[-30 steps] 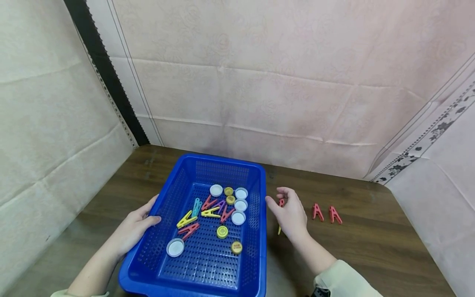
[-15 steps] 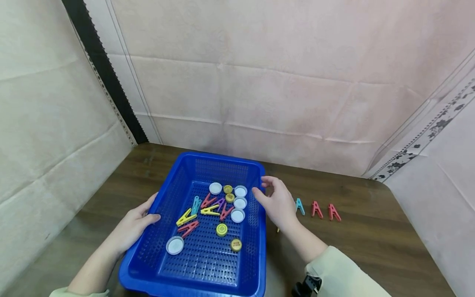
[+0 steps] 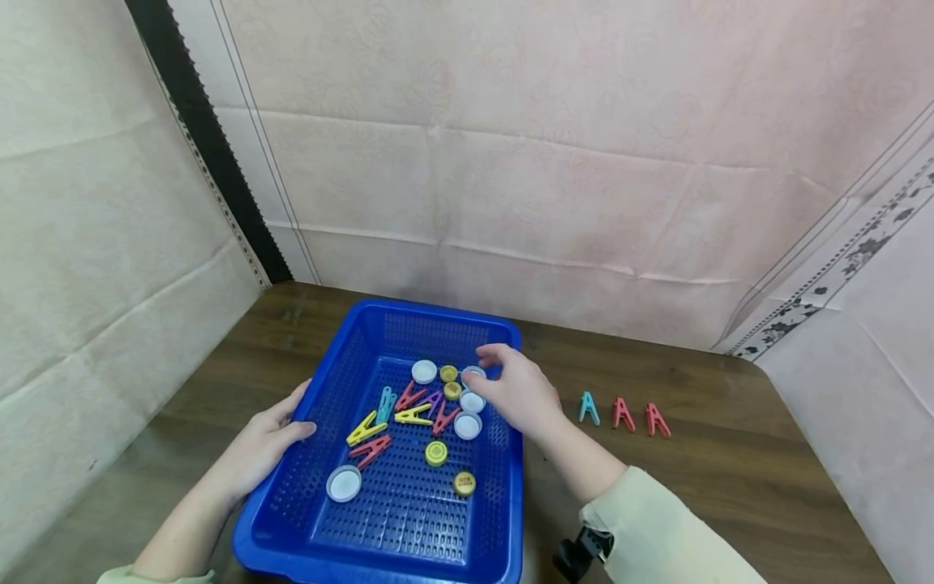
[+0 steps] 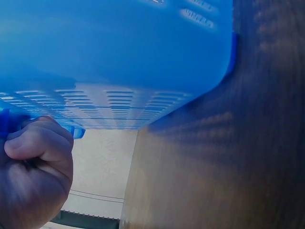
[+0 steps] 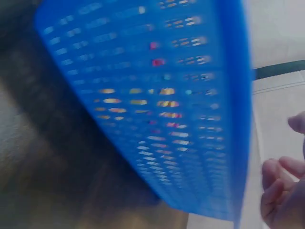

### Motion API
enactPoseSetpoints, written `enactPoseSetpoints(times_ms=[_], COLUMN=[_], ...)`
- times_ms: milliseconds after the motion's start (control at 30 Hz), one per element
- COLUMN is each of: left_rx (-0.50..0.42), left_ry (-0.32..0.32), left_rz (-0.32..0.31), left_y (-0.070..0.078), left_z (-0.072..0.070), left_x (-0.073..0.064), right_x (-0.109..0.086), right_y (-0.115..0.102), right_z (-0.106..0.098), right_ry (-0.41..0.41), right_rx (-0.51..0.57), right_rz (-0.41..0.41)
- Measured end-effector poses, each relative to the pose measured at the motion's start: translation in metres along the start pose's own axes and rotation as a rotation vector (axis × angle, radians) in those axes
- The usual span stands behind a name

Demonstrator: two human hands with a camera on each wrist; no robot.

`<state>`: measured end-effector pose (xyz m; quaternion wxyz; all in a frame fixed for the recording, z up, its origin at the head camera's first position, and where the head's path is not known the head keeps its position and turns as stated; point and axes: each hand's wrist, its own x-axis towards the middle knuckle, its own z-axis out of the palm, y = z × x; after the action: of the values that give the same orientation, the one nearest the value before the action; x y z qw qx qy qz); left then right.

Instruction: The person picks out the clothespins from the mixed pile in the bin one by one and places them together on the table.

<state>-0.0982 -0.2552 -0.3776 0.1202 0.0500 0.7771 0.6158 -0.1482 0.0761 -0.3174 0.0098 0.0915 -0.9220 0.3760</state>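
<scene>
My left hand [image 3: 266, 442] grips the left rim of a blue plastic basket [image 3: 516, 519]; its thumb lies over the rim, and in the left wrist view its fingers are curled at the basket's edge. My right hand [image 3: 520, 391] reaches across the right rim, fingers bent and apart, above white bottle caps [image 3: 468, 426]; nothing shows between thumb and fingers. Yellow caps [image 3: 436, 453] lie in the basket, with several clothespins: yellow [image 3: 414, 414], red [image 3: 370, 448], teal [image 3: 386, 404] and purple. In the right wrist view the right fingers [image 5: 274, 188] are beside the basket's blurred outer wall.
Right of the basket, a teal clothespin [image 3: 589, 408] and two red clothespins [image 3: 657, 419] stand in a row on the wooden table [image 3: 730, 470]. Pale cloth walls [image 3: 511, 203] enclose the table at the back and sides.
My right hand has moved left from the table beside the basket to over its right rim and the white caps. The teal clothespin on the table has come into sight. My left hand stays put.
</scene>
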Motion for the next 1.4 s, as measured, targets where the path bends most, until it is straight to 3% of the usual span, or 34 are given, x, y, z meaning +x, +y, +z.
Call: enactPoseSetpoints(times_ms=[200,333,767,1200,1400], left_rx=[-0.005,-0.005,0.012,0.017,0.034], left_ry=[-0.001,-0.001,0.007,0.007,0.014], left_rz=[0.002,0.005,0.027,0.032,0.034], left_y=[-0.001,-0.002,-0.001,-0.001,0.0], left_z=[0.0,0.0,-0.001,0.001,0.001], left_x=[0.0,0.0,0.0,-0.001,-0.001], right_x=[0.009,0.015,0.03,0.038,0.043], right_y=[-0.013,-0.02,-0.036,-0.03,-0.028], right_z=[0.0,0.002,0.015,0.036,0.046], right_ry=[-0.17,-0.226,-0.253,-0.272,-0.296], right_rx=[-0.025,-0.048,-0.013,0.007,0.007], right_rz=[0.019,0.027,0.055,0.116,0.103])
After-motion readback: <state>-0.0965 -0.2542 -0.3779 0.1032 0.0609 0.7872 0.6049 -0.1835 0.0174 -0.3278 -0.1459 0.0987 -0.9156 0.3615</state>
